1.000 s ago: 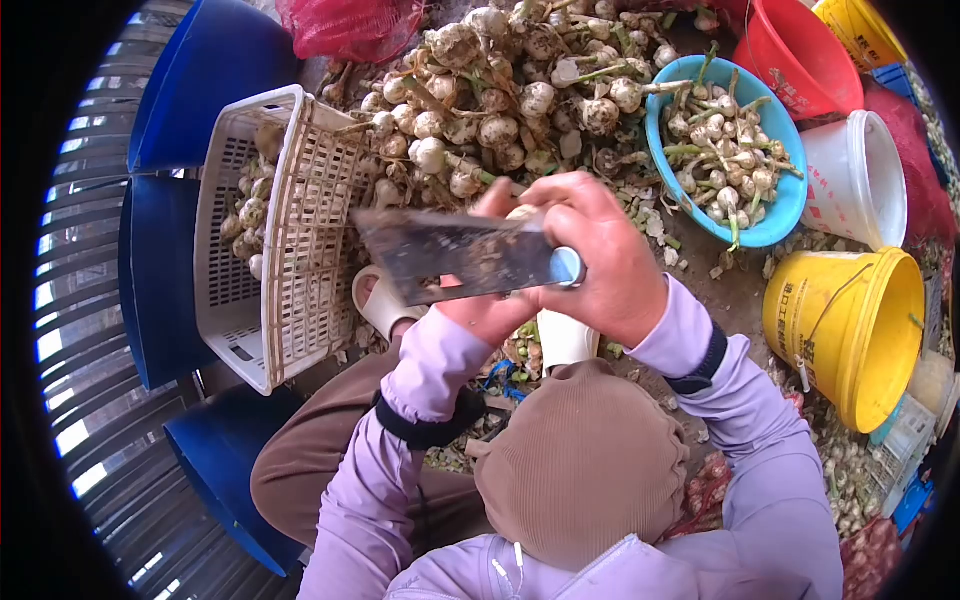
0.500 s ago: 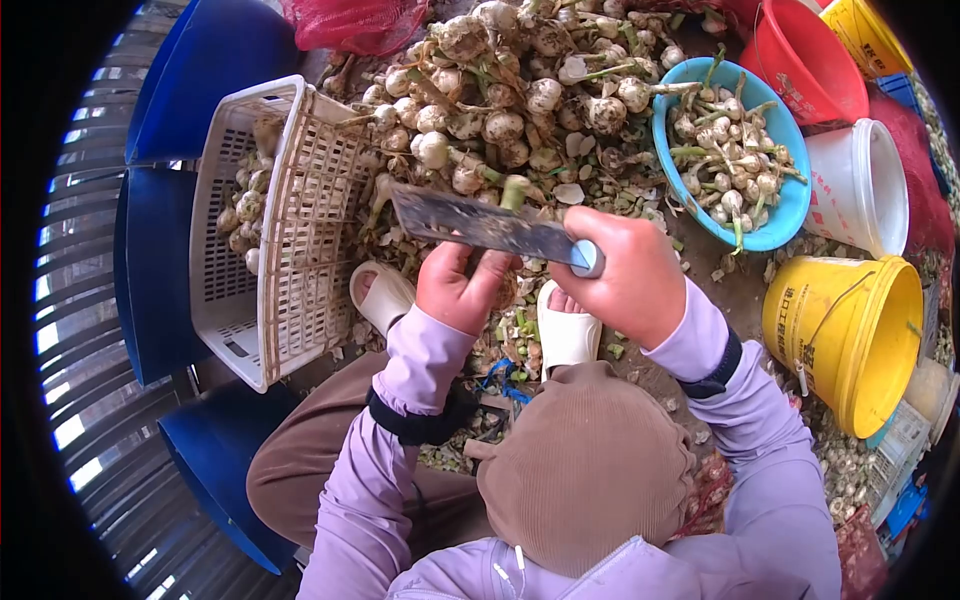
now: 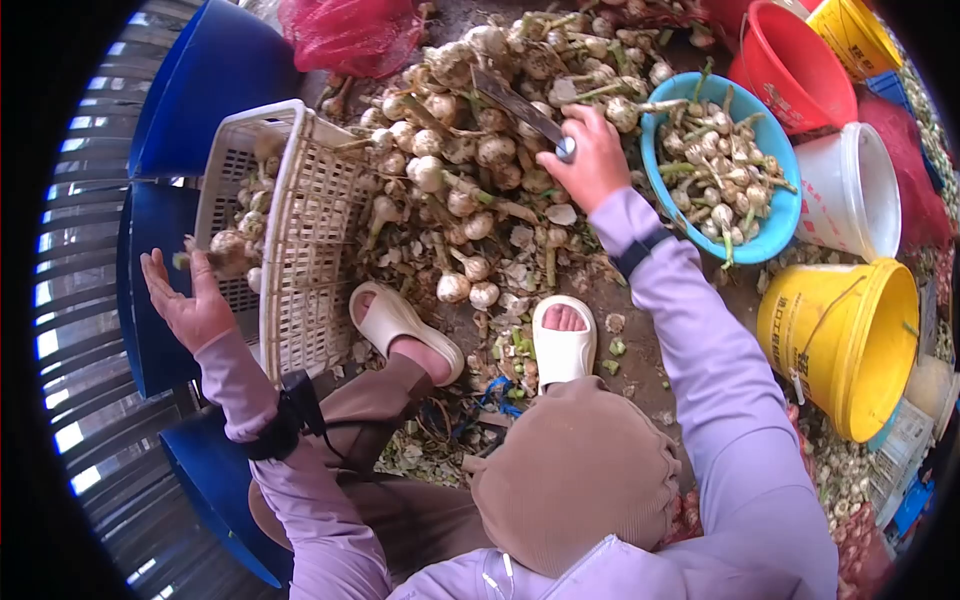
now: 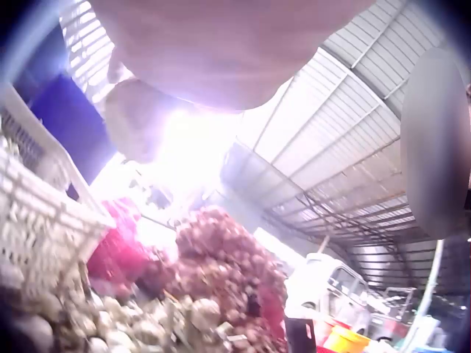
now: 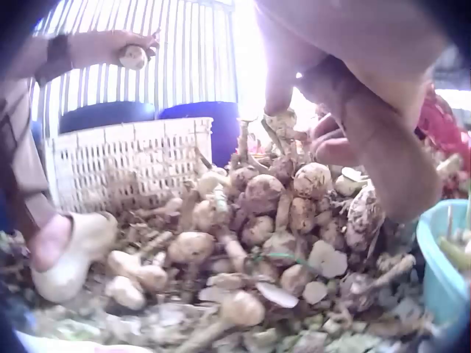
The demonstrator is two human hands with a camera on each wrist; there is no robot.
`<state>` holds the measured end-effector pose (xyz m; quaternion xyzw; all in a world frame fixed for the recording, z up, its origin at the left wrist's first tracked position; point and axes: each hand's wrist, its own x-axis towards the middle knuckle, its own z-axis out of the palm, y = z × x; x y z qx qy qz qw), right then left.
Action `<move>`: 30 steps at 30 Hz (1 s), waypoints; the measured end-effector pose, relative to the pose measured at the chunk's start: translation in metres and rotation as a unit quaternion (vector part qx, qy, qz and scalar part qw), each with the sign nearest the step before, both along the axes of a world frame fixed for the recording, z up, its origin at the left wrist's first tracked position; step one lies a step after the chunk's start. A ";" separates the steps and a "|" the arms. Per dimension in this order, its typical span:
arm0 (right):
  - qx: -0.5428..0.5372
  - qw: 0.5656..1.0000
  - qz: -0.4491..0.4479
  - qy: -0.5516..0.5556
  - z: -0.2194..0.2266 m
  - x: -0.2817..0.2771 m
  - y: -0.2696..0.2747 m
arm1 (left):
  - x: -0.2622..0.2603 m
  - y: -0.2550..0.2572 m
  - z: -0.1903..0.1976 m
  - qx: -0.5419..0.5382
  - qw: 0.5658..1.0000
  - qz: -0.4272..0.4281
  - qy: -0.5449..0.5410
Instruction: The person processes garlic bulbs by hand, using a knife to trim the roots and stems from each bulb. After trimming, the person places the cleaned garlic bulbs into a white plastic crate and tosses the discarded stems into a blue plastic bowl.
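Observation:
Above the left rim of the white basket (image 3: 285, 230), the left hand (image 3: 190, 305) is palm up, fingers spread apart from the thumb. A garlic bulb (image 3: 228, 243) with a stem lies just beside the thumb, over the basket; whether it still touches the hand is unclear. The left wrist view has a blurred bulb (image 4: 136, 121) near the hand's edge, and the right wrist view has it as a pale bulb (image 5: 134, 57) against the hand. Over the garlic pile (image 3: 495, 150), the right hand (image 3: 592, 160) grips a knife (image 3: 520, 108) by its handle, blade pointing to the upper left.
A blue basin (image 3: 783, 225) of garlic stands right of the pile, beside red, white and yellow buckets (image 3: 815, 330). Blue tubs (image 3: 160, 290) line the left side. Two sandalled feet (image 3: 565, 345) rest amid trimmings, with loose bulbs (image 3: 468, 282) in front.
The hands have moved apart: the left from the middle out to the basket's left side, the right forward over the pile with the knife. The bulb is now over the basket.

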<state>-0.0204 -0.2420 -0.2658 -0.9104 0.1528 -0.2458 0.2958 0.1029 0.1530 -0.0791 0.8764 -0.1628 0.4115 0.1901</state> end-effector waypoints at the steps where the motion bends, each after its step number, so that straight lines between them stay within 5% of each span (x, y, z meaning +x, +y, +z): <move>1: -0.027 1.000 -0.008 -0.010 -0.007 0.020 0.000 | -0.010 -0.010 0.004 0.003 1.000 0.004 -0.007; 3: -0.019 0.999 0.013 0.049 -0.022 0.053 0.000 | -0.047 -0.053 0.003 -0.069 0.960 -0.174 0.206; 5: -0.048 0.995 0.053 0.065 -0.047 0.073 -0.010 | -0.075 -0.084 -0.023 0.050 0.930 -0.236 0.277; 7: -0.030 0.993 0.057 0.104 -0.020 0.060 -0.010 | -0.091 -0.112 -0.049 -0.025 0.854 -0.325 0.406; 8: -0.044 0.993 0.070 0.086 -0.007 0.044 -0.010 | -0.096 -0.123 -0.057 -0.005 0.855 -0.325 0.405; 9: -0.003 0.986 0.077 0.145 0.011 0.028 -0.006 | -0.101 -0.133 -0.065 0.014 0.855 -0.324 0.405; 11: 0.184 0.973 0.126 0.065 0.030 -0.017 0.003 | -0.103 -0.158 -0.077 0.002 0.846 -0.384 0.370; 12: 0.326 0.925 0.142 0.136 0.059 -0.039 0.011 | -0.106 -0.168 -0.083 0.030 0.847 -0.398 0.351; 15: 0.482 0.865 0.128 0.056 0.088 -0.078 0.035 | -0.114 -0.190 -0.101 0.028 0.790 -0.471 0.391; 16: 0.481 0.866 0.126 0.056 0.100 -0.088 0.034 | -0.114 -0.190 -0.102 -0.025 0.743 -0.460 0.485; 17: 0.480 0.866 0.092 0.109 0.113 -0.099 0.028 | -0.117 -0.187 -0.102 -0.025 0.744 -0.460 0.484; 19: 0.474 0.864 0.066 0.158 0.121 -0.112 0.024 | -0.121 -0.178 -0.103 -0.227 0.629 -0.406 0.623; 21: 0.124 0.979 0.116 0.116 0.119 -0.128 0.031 | -0.124 -0.164 -0.105 -0.220 0.652 -0.406 0.602; 23: 0.056 0.981 0.153 0.101 0.126 -0.131 0.046 | -0.137 -0.156 -0.092 -0.475 0.388 -0.408 0.676; 24: 0.035 0.982 0.164 0.091 0.127 -0.130 0.049 | -0.140 -0.164 -0.082 -0.421 0.490 -0.375 0.665; 25: 0.014 0.981 0.175 0.081 0.128 -0.129 0.051 | -0.141 -0.168 -0.080 -0.420 0.488 -0.377 0.666; 30: -0.011 0.979 0.185 0.090 0.129 -0.125 0.055 | -0.146 -0.167 -0.074 -0.207 0.682 -0.373 0.594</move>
